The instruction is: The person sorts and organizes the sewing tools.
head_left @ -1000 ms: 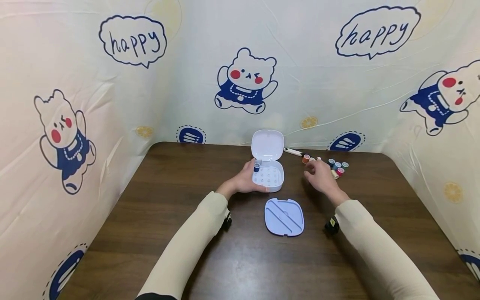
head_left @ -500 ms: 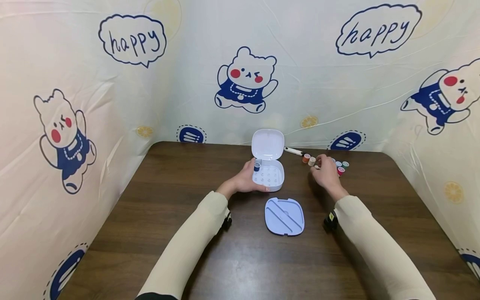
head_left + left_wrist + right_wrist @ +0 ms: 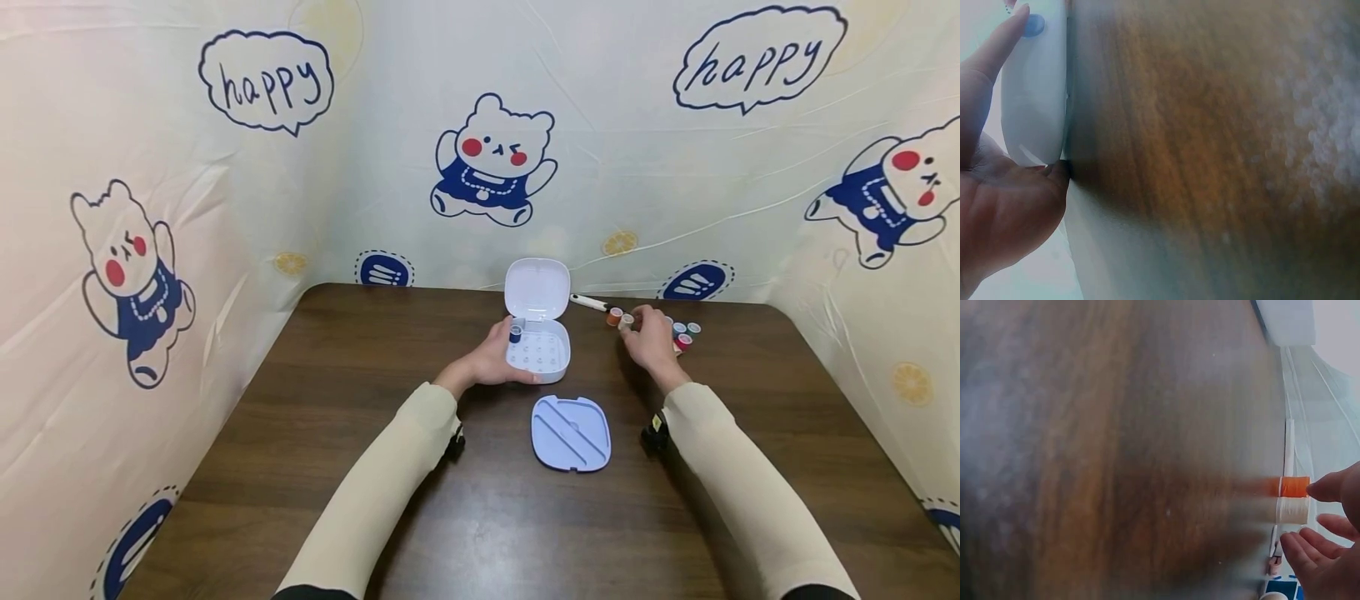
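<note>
My left hand point(image 3: 491, 357) holds a white sewing box point(image 3: 555, 375) by its left side, thumb along the front. The box's lid point(image 3: 537, 287) stands raised, and a dark blue thread spool point(image 3: 515, 334) sits inside at the left. In the left wrist view, fingers and thumb bracket the white box wall point(image 3: 1041, 100) with its blue button point(image 3: 1033, 25). At the right, my right hand point(image 3: 654, 340) reaches to a cream thread spool point(image 3: 627, 320) beside an orange spool point(image 3: 614, 317). The right wrist view has thumb and fingers spread around the cream spool point(image 3: 1293, 511), not visibly gripping it.
Several more spools point(image 3: 684, 341) lie right of my right hand, partly hidden by it. A white-and-black pen-like tool point(image 3: 589, 302) lies behind the orange spool. In front of the box rests a lavender tray point(image 3: 572, 433). Fabric printed with bears point(image 3: 491, 162) rises behind the table.
My right hand has moved right and slightly back, bringing the cream spool into fuller view at its fingertips. The left hand stays on the box.
</note>
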Motion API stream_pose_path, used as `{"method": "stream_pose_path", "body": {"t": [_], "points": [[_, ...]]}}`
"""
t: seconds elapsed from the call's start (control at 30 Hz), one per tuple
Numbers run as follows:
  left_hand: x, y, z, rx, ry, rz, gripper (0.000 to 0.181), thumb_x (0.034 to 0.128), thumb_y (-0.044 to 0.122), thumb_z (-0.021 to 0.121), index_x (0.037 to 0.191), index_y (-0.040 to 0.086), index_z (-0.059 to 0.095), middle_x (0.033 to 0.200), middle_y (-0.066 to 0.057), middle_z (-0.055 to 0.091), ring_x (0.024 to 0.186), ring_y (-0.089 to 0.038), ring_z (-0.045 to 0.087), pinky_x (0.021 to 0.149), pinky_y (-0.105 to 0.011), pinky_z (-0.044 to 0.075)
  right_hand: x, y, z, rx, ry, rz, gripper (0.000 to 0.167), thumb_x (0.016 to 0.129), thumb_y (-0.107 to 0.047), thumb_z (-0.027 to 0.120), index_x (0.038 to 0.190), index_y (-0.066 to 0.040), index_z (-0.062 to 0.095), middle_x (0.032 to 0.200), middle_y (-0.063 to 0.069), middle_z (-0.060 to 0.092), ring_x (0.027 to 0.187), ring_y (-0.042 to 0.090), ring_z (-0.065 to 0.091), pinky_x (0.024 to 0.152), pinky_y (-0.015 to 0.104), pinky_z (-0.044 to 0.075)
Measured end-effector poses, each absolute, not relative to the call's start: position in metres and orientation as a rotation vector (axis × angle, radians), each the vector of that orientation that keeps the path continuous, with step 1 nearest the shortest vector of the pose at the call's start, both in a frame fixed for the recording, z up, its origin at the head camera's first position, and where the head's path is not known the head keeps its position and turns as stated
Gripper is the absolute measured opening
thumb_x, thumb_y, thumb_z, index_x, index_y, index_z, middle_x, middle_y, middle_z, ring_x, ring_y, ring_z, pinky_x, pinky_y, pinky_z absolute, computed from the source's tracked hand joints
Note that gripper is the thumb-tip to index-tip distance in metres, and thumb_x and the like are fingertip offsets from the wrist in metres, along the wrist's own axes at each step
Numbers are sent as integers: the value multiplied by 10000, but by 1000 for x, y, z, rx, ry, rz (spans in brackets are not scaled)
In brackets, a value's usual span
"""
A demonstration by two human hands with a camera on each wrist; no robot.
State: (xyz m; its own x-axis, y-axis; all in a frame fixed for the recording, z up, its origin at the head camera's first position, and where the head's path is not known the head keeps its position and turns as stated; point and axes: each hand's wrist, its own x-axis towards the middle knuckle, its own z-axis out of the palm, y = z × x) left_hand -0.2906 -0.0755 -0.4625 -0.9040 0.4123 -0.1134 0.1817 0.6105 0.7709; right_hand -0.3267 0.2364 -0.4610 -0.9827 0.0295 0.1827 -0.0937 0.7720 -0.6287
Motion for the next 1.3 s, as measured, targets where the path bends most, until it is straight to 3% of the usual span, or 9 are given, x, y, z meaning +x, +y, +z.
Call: {"method": "stream_pose_path", "body": {"t": [0.57,0.97,1.3], "points": [[-290,-72,-462,482,2554,1177,1301,746,422,907,1629,77,17,1640,-197,143,1460,-318,281,1198,-444,271,-339,240,-466,-33,-2727,1028,283,1033,-118,547,1186,98,646,1122,290,645,1041,428,556,975,555,443],[-291,-73,-460,468,2538,1205,1290,748,418,907,1630,87,26,1638,-190,141,1451,-323,287,1195,-459,272,-341,240,-464,-52,-2749,1066,273,1029,-154,596,1157,77,667,1069,266,660,979,399,562,885,515,476],[-290,-76,-460,443,2532,1183,1300,753,420,903,1634,93,5,1654,-177,118,1467,-319,270,1203,-455,261,-337,239,-467,18,-2749,1065,290,1014,-142,630,1186,87,676,1107,281,685,1031,414,598,934,535,476]]}}
